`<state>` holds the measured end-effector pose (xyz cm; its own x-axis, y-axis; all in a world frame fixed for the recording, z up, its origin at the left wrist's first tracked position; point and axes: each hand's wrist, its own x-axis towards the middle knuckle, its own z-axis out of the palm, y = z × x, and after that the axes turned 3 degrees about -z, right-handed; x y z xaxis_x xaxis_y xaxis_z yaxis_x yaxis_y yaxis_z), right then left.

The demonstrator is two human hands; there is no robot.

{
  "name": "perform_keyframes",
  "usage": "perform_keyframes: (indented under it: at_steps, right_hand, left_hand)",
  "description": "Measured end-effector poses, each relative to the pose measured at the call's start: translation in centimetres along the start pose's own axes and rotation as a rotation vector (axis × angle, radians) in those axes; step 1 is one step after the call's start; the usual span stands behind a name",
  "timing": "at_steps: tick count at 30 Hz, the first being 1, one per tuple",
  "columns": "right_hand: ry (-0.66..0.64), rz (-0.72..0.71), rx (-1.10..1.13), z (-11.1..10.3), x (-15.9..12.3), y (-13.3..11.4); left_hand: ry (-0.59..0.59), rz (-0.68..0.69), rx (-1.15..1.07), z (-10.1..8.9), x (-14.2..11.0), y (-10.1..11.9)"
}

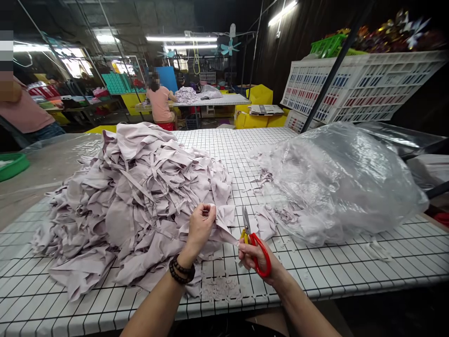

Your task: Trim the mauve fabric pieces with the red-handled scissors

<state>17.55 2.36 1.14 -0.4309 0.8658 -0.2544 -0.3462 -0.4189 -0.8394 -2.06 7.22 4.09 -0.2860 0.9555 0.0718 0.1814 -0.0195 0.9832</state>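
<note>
Above the gridded bench point(315, 271), beside a mauve fabric heap point(140, 187), the left hand point(201, 227) pinched a fabric piece point(223, 231) between its fingers; the right hand point(252, 254) gripped its tip and red-handled scissors point(247, 228).

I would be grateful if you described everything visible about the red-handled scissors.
The scissors have pointed, silvery, metal-looking blades, a yellow section below them and a smooth red handle loop. The right hand holds them, its fingers partly hiding the handles. The blades point away from the person, above the gridded tabletop, right of the lilac fabric in the left hand. How far they are open is unclear.
</note>
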Motion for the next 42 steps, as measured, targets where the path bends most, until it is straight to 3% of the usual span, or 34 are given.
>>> perform_keyframes:
  at_steps: [6, 10, 12, 18, 20, 23, 25, 28, 32, 36, 39, 42]
  right_hand:
    - [0.046, 0.079, 0.241, 1.5, -0.5, 0.0]
    - [0.160, 0.042, 0.284, 2.3, -0.9, 0.3]
    - [0.165, -0.019, 0.172, 2.5, -0.9, 0.9]
    - [0.136, -0.062, -0.344, 2.3, -1.3, 2.1]
    - [0.203, -0.114, -0.524, 2.0, -1.7, 1.5]
    - [0.308, -0.299, -0.764, 1.4, -1.9, 0.0]
    - [0.208, -0.375, -0.836, 1.1, -1.4, -0.8]
    - [0.022, -0.367, -0.828, 0.9, -0.1, -1.4]
    - [0.158, -0.370, -0.693, 1.0, 1.2, -1.4]
    - [0.277, -0.399, -0.583, 1.6, 1.1, -0.5]
    - [0.269, -0.375, -0.480, 2.3, 0.9, 1.0]
    - [0.186, -0.333, -0.377, 2.5, 0.8, 1.9]
  left_hand:
    - [-0.117, 0.152, 0.383, -0.1, -1.8, 1.7]
    - [-0.408, -0.171, 0.275, -0.1, -6.0, 1.0]
    - [-0.477, -0.315, 0.116, 0.1, -7.9, 0.2]
    - [-0.374, -0.512, -0.271, 0.9, -10.0, -1.4]
    - [-0.347, -0.603, -0.374, 0.9, -10.0, -1.7]
    - [-0.353, -0.673, -0.543, 0.9, -10.2, -1.7]
    - [-0.386, -0.664, -0.634, 1.0, -10.4, -1.4]
    - [-0.422, -0.643, -0.700, 1.0, -10.8, -0.7]
    - [-0.406, -0.617, -0.655, 0.9, -10.9, -0.6]
    - [-0.248, -0.370, -0.333, 0.9, -10.6, -0.9]
    - [-0.144, -0.211, -0.145, 1.0, -10.2, -0.8]
    - [-0.222, -0.218, -0.301, 1.5, -9.9, -0.8]
